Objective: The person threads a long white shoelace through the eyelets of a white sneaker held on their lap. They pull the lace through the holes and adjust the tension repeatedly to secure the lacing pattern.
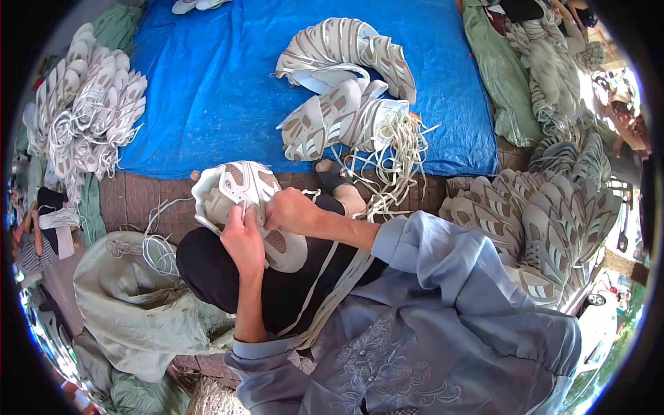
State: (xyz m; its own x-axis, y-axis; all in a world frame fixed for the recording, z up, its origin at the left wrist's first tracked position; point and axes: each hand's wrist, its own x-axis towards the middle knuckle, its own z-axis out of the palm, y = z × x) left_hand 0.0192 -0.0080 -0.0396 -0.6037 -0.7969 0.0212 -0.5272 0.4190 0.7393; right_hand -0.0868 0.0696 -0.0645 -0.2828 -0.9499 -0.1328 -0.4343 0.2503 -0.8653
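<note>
Through my feed, I see one off-white shoe upper [234, 190] with brown mesh patches, left of centre at nine o'clock, tilted, its rounded toe pointing toward four o'clock, its middle partly hidden.

Left hand [243, 241] and right hand [293, 211] on beige-brown shoe [241, 181]

Shoe [242, 180] resting on the person's knee [200, 266], sack [138, 315] lying left of the knee, tarp [207, 104] spreading ahead, shoe rows [346, 55] lying on the tarp, left shoe pile [90, 104] sitting beside it, right shoe pile [546, 221] sitting nearer the person.
</note>
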